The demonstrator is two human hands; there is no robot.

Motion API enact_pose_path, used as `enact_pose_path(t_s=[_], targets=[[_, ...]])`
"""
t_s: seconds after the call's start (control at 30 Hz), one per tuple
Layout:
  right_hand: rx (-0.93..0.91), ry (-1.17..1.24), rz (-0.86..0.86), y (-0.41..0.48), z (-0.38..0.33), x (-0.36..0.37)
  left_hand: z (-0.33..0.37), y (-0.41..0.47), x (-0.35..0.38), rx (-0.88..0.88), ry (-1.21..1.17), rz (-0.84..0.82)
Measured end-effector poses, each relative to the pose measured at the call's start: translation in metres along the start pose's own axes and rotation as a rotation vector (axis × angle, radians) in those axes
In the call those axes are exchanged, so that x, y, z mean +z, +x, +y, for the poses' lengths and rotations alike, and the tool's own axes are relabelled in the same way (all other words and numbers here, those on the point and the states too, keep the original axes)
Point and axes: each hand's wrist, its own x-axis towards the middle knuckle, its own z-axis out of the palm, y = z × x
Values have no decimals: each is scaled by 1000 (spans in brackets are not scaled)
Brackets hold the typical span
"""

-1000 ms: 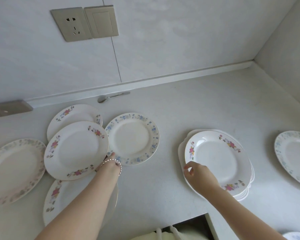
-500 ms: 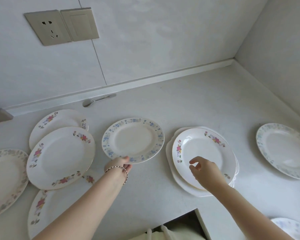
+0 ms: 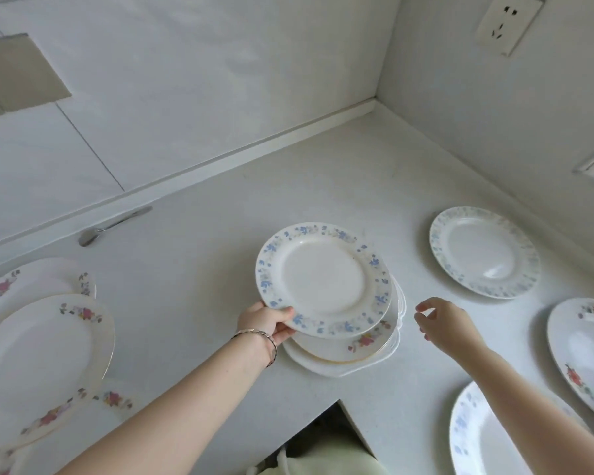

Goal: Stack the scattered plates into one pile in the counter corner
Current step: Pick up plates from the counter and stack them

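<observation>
Carried right since earlier, the blue-rimmed plate (image 3: 323, 279) hovers over the central pile (image 3: 326, 367), left hand (image 3: 264, 320) pinching its near rim to lower it, right hand (image 3: 443, 323) waiting empty, loosely curled, alongside.

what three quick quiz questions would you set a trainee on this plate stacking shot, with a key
1. True or false: the left hand grips the blue-flowered plate by its near rim, over the pile.
2. The right hand is: A gripping a plate; B open, holding nothing; C pressing down on the pile.
3. Which utensil lies on the counter, behind and to the left of the pile?
Key: 1 true; 2 B; 3 a spoon.
</observation>
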Motion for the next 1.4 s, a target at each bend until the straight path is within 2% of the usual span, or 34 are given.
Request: enact_pose_path(t_s=[0.23, 0.47, 0.57, 0.67, 0.87, 0.93, 1.0, 1.1, 1.23, 1.3, 1.4], targets=[[42, 23, -1, -1, 29, -5, -24, 13, 18, -67, 40, 6], [46, 23, -17, -1, 29, 1, -35, 21, 3, 9, 133, 52], [43, -2, -23, -1, 26, 4, -29, 29, -1, 50, 311, 90], [40, -6, -24, 0, 24, 5, -23, 33, -5, 67, 601, 117], [27, -8, -35, -1, 18, 12, -18, 26, -11, 75, 1050, 1], [25, -15, -43, -2, 19, 14, -14, 30, -8, 202, 1225, 138], [24, -25, -48, -4, 21, 16, -8, 37, -6, 306, 1199, 271], [35, -23, -55, -5, 23, 17, -3, 50, -3, 281, 1013, 192], [69, -2, -54, -4, 29, 19, -11, 52, 3, 338, 1111, 137], [120, 101, -37, -2, 31, 20, -15, 52, 4, 365, 1145, 166], [383, 662, -13, 10, 31, 15, -12, 55, 6, 341, 1199, 180]])
